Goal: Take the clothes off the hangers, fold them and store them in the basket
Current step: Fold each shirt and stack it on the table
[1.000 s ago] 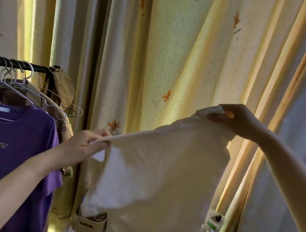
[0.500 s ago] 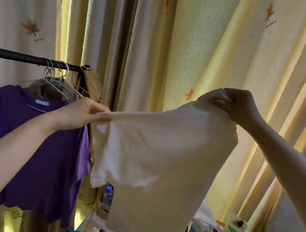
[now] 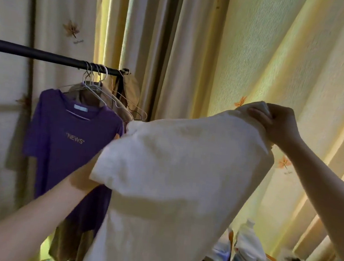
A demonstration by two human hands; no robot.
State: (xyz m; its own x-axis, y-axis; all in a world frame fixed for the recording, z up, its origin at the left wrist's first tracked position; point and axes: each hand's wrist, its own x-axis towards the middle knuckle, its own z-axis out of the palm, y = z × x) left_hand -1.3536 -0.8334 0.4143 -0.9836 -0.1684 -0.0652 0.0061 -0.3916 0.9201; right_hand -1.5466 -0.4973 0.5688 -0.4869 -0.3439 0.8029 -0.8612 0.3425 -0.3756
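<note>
I hold a white T-shirt [image 3: 179, 173] spread out in the air in front of me. My right hand [image 3: 276, 123] grips its upper right shoulder. My left hand [image 3: 95, 165] is mostly hidden under the shirt's sleeve, which has flopped over it; the shirt's upper left corner stays up at the end of that arm. A purple T-shirt [image 3: 71, 141] printed "NEWS" hangs on a wire hanger [image 3: 91, 82] from the black rail [image 3: 37, 54]. A brown garment [image 3: 65, 242] hangs behind it. No basket shows.
Bare wire hangers [image 3: 131, 107] hang at the rail's right end beside a tan piece of cloth [image 3: 132, 88]. Leaf-print curtains [image 3: 258, 54] fill the background. Bottles and tubes [image 3: 245, 253] crowd the lower right, below the shirt.
The view has swung right and back, so the rail and purple shirt sit nearer the middle. The white shirt's left sleeve has flipped over my left hand, which was in plain sight before.
</note>
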